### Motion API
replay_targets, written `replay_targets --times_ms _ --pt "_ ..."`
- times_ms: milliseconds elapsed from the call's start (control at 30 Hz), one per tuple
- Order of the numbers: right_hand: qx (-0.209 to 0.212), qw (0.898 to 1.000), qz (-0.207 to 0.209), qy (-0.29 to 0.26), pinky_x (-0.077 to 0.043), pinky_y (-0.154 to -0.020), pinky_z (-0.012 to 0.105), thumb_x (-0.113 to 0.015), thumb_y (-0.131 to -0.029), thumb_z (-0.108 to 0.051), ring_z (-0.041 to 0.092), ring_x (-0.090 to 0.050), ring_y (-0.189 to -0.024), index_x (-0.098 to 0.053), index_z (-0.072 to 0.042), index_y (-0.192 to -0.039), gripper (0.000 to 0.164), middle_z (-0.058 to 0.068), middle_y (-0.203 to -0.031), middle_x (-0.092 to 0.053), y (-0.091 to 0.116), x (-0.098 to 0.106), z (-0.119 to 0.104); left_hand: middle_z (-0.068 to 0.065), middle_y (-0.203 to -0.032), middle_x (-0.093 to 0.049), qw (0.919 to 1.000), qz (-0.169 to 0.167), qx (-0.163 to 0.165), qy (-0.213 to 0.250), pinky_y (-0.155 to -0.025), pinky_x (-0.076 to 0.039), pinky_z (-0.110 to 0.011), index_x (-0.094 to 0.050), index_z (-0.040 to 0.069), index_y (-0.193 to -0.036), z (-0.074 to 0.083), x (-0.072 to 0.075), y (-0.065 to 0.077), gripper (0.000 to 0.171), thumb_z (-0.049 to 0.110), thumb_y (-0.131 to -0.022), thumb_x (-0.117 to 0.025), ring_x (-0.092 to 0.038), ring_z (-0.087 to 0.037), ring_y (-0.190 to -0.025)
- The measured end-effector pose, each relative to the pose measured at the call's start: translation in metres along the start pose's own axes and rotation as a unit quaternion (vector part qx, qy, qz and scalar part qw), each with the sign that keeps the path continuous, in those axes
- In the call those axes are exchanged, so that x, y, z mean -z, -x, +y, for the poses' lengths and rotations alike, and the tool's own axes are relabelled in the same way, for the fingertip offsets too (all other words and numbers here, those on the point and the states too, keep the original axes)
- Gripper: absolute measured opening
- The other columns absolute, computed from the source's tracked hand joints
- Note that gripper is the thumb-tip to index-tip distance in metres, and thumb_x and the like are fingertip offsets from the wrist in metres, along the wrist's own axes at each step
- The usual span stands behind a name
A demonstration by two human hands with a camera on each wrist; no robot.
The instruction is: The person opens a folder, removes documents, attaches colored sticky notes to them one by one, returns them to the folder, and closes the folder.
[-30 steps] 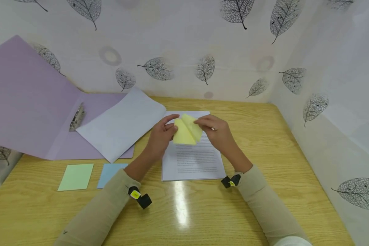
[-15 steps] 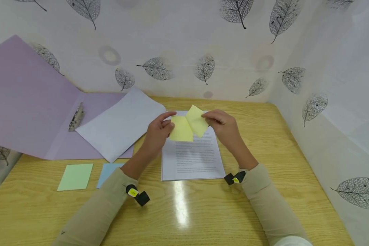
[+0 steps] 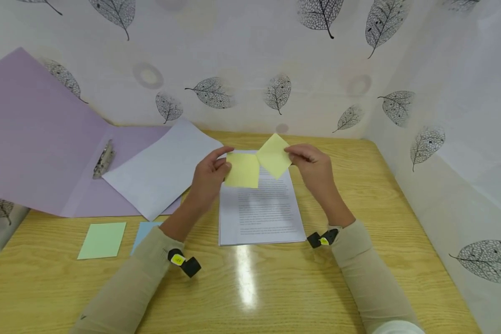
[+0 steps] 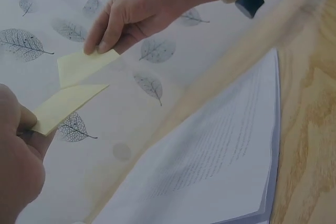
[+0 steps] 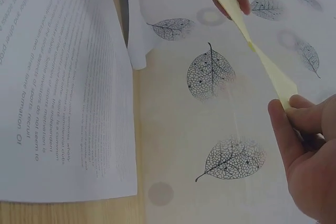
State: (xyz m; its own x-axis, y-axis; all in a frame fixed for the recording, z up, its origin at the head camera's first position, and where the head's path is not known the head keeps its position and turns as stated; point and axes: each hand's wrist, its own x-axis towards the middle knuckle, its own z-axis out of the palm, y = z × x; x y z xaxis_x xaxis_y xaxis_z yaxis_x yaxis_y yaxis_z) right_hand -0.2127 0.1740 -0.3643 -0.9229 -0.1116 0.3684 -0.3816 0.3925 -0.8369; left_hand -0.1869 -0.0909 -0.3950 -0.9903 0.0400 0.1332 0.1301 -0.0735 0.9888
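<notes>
My left hand (image 3: 208, 175) pinches a yellow sticky-note pad (image 3: 243, 170) by its left edge. A single yellow sticky note (image 3: 275, 156), turned cornerwise, is pinched by my right hand (image 3: 315, 168) at its right corner. The note's left corner meets the pad's upper right corner. Both are held up over a stack of printed sheets (image 3: 260, 218). In the left wrist view the note (image 4: 84, 67) and the pad (image 4: 68, 106) overlap at one edge. The right wrist view shows the note (image 5: 275, 74) nearly edge-on between the fingers.
An open purple folder (image 3: 46, 139) with a metal clip (image 3: 104, 160) stands at the left, a loose white sheet (image 3: 163, 171) lying across it. In front are a green sticky pad (image 3: 102, 240) and a blue one (image 3: 144, 234), partly behind the left sleeve. Leaf-patterned cloth (image 3: 234, 55) backs the wooden table (image 3: 275, 287).
My right hand has moved right and up, drawing the yellow sticky note outward from the pad. My left hand has shifted slightly left and up with the pad.
</notes>
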Motion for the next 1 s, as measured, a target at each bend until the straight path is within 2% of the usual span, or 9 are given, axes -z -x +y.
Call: replay_targets --times_ms 133,267,400,533,600,667,900,967,1000 --pt "0.01 1.0 0.026 -0.014 -0.058 -0.083 0.022 -0.065 -0.097 -0.005 0.009 -0.067 -0.093 -0.076 -0.002 -0.111 0.017 0.012 -0.114 -0.07 -0.003 0.009 0.001 0.004 -0.069 -0.044 0.9995 0.013 -0.019 -0.022 -0.047 -0.026 -0.021 -0.059 0.018 -0.139 0.005 0.011 -0.002 0.038 0.006 -0.103 -0.054 -0.03 -0.007 -0.054" --pt "0.001 0.998 0.054 -0.04 -0.058 -0.085 0.023 -0.063 -0.098 -0.002 0.009 -0.069 -0.096 -0.074 0.001 -0.113 0.019 0.012 -0.115 -0.069 -0.007 0.018 0.003 0.002 -0.074 -0.047 0.9992 0.022 -0.022 -0.023 -0.046 -0.026 -0.02 -0.056 0.017 -0.141 0.014 0.028 -0.001 0.038 0.008 -0.104 -0.052 -0.03 -0.006 -0.054" --pt "-0.02 0.996 0.056 -0.066 -0.058 -0.085 0.022 -0.062 -0.098 -0.001 0.011 -0.069 -0.098 -0.073 0.003 -0.114 0.02 0.009 -0.115 -0.068 -0.009 0.021 0.005 -0.001 -0.107 -0.059 0.9977 0.026 0.0 -0.063 -0.054 -0.038 -0.018 -0.054 0.022 -0.143 0.025 0.046 0.011 0.039 0.015 -0.105 -0.053 -0.045 -0.006 -0.069" --pt "-0.035 0.995 0.049 -0.081 -0.058 -0.087 0.024 -0.063 -0.097 0.0 0.013 -0.069 -0.099 -0.072 0.004 -0.114 0.02 0.01 -0.116 -0.067 -0.008 0.02 0.004 -0.005 -0.136 -0.053 0.9924 0.033 0.008 -0.118 -0.071 -0.05 -0.015 -0.053 0.023 -0.146 0.029 0.07 0.033 0.041 0.022 -0.105 -0.055 -0.059 -0.007 -0.099" --pt "-0.041 0.995 0.045 -0.08 -0.058 -0.088 0.025 -0.063 -0.097 -0.001 0.013 -0.069 -0.099 -0.072 0.003 -0.114 0.02 0.011 -0.117 -0.068 -0.007 0.02 0.003 -0.006 -0.141 -0.05 0.9891 0.044 0.005 -0.14 -0.082 -0.051 -0.013 -0.053 0.021 -0.147 0.029 0.086 0.047 0.042 0.025 -0.105 -0.056 -0.059 -0.006 -0.112" --pt "-0.046 0.995 0.038 -0.074 -0.058 -0.088 0.026 -0.062 -0.098 -0.002 0.013 -0.069 -0.099 -0.072 0.002 -0.115 0.02 0.01 -0.118 -0.068 -0.005 0.02 0.001 -0.004 -0.142 -0.05 0.9849 0.061 0.005 -0.162 -0.085 -0.049 -0.011 -0.053 0.021 -0.146 0.03 0.105 0.061 0.043 0.027 -0.104 -0.057 -0.058 -0.004 -0.113" --pt "-0.053 0.995 0.028 -0.079 -0.058 -0.086 0.022 -0.061 -0.099 -0.003 0.013 -0.069 -0.097 -0.071 0.004 -0.117 0.022 0.011 -0.118 -0.067 -0.001 0.022 -0.004 0.018 -0.123 -0.058 0.9656 0.155 0.037 -0.205 -0.072 -0.048 -0.005 -0.058 0.018 -0.143 0.031 0.181 0.11 0.041 0.017 -0.102 -0.061 -0.056 0.005 -0.102" --pt "-0.052 0.995 0.022 -0.08 -0.058 -0.085 0.021 -0.061 -0.099 -0.004 0.012 -0.069 -0.097 -0.07 0.005 -0.118 0.022 0.011 -0.117 -0.067 -0.001 0.022 -0.005 0.02 -0.123 -0.058 0.9564 0.179 0.056 -0.224 -0.077 -0.047 -0.003 -0.057 0.02 -0.144 0.028 0.206 0.124 0.043 0.019 -0.102 -0.06 -0.055 0.008 -0.104" --pt "-0.052 0.995 0.019 -0.08 -0.057 -0.085 0.021 -0.061 -0.099 -0.004 0.012 -0.068 -0.097 -0.07 0.005 -0.118 0.023 0.011 -0.117 -0.067 -0.001 0.021 -0.006 0.019 -0.127 -0.056 0.9479 0.188 0.075 -0.246 -0.077 -0.045 -0.002 -0.055 0.023 -0.146 0.026 0.217 0.131 0.044 0.023 -0.103 -0.059 -0.053 0.007 -0.108"
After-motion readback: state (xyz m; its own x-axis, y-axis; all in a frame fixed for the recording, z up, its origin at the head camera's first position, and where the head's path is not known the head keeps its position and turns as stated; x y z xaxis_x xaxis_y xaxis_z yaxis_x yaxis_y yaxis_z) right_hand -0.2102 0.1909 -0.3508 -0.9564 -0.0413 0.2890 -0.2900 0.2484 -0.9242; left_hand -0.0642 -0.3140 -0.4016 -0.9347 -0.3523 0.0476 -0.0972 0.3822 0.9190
